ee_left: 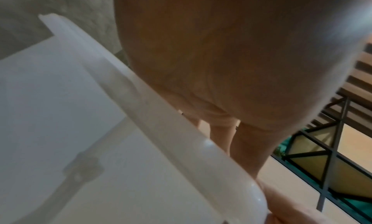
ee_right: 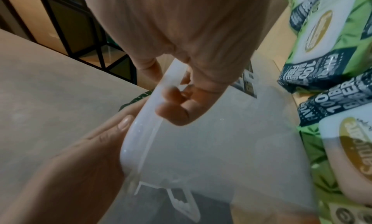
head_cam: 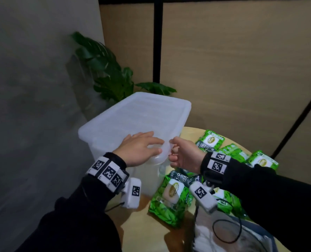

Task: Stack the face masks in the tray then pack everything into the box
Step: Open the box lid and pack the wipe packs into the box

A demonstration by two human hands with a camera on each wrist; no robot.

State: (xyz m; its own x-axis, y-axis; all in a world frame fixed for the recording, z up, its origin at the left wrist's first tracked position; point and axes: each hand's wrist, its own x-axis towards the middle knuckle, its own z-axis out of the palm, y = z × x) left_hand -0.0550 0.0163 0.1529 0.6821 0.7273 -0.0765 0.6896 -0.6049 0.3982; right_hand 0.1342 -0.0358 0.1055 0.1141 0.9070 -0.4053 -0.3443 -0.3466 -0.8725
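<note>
A translucent white box (head_cam: 145, 177) stands at the left edge of the round table, with its lid (head_cam: 133, 115) on top. My left hand (head_cam: 142, 148) lies flat on the lid near the front right corner, its thumb against the rounded rim. My right hand (head_cam: 180, 153) grips that same corner, fingers (ee_right: 175, 111) curled under the lid rim (ee_right: 141, 132) and thumb above. In the left wrist view my palm (ee_left: 231, 68) hovers over the rim (ee_left: 161, 116). Several green packs (head_cam: 171, 195) lie on the table to the right of the box. No tray shows.
More green packs (head_cam: 210, 140) (head_cam: 263, 160) sit further right on the wooden table (head_cam: 151, 224). A grey bag (head_cam: 251, 240) with a black cable loop lies at the bottom right. A potted plant (head_cam: 107, 70) stands behind the box, beside a grey wall.
</note>
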